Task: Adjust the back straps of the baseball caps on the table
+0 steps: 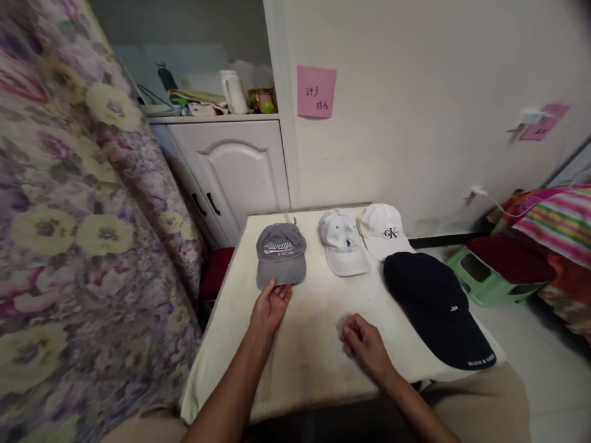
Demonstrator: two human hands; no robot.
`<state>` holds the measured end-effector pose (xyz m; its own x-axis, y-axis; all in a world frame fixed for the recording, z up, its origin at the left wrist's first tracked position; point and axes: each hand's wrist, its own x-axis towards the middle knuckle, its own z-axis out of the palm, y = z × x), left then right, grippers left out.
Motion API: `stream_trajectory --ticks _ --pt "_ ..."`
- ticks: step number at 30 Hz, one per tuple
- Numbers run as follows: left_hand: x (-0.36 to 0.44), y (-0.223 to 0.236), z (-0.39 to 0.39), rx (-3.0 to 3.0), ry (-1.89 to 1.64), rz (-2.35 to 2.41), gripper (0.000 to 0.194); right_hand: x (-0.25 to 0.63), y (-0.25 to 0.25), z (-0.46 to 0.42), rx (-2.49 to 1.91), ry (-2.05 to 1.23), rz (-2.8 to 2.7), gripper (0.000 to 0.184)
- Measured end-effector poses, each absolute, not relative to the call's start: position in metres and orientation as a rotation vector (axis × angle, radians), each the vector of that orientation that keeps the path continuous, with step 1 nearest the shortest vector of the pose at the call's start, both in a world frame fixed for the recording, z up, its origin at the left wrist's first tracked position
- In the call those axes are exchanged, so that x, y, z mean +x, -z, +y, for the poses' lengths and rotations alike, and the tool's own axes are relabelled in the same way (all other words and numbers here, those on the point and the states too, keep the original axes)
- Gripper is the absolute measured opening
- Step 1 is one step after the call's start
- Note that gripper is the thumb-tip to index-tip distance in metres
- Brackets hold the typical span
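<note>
A grey baseball cap [281, 247] with white lettering sits at the back left of the table, brim toward me. My left hand [271, 304] grips the front edge of that brim, thumb on top and fingers underneath. Over the middle of the table my right hand [367, 346] is loosely curled, its fingers folded in with nothing visible in them. Behind it lies a pale cap [342, 237] with a small dark emblem. A white cap [382, 227] with dark letters is beside that one. To the right is a large navy cap [429, 301], its brim pointing toward the front right corner.
The table [318, 369] has a cream cover and stands against the wall. A floral curtain [92, 246] hangs close on the left. Behind are a white cabinet [235, 160] and a pitcher [234, 92]. A green stool [480, 280] stands at the right.
</note>
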<state>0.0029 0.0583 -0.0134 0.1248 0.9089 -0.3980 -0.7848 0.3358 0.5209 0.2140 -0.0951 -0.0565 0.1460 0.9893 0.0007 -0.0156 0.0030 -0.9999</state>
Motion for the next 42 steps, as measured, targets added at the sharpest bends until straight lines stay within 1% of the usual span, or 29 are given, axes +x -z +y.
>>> stream_trajectory --ticks 7,17,25,28,31,36,37,39,42 --pt "-0.002 0.005 0.059 0.208 -1.266 0.767 0.016 0.215 0.052 -0.097 -1.260 -1.095 -1.099 0.030" --pt "-0.009 -0.036 0.074 0.297 -1.397 0.561 0.029 0.214 0.054 -0.095 -1.210 -1.102 -1.072 0.029" --pt "0.007 -0.051 0.054 0.355 -1.474 0.455 0.036 0.215 0.056 -0.095 -1.169 -1.119 -1.053 0.030" --pt "0.014 -0.055 0.035 0.383 -1.454 0.453 0.039 0.215 0.053 -0.095 -1.147 -1.133 -1.025 0.032" --pt "0.024 -0.039 -0.004 0.391 -1.359 0.507 0.035 0.220 0.045 -0.096 -1.064 -1.207 -0.963 0.036" --pt "0.041 0.029 -0.096 0.366 -1.051 0.571 0.022 0.238 0.027 -0.100 -0.692 -1.546 -0.576 0.049" --pt "0.043 0.040 -0.113 0.362 -1.015 0.583 0.019 0.241 0.023 -0.100 -0.628 -1.576 -0.481 0.047" --pt "0.045 0.054 -0.140 0.343 -0.954 0.610 0.017 0.245 0.018 -0.102 -0.555 -1.587 -0.350 0.037" --pt "0.042 0.055 -0.162 0.297 -0.846 0.599 0.020 0.246 0.014 -0.106 -0.497 -1.601 -0.270 0.026"
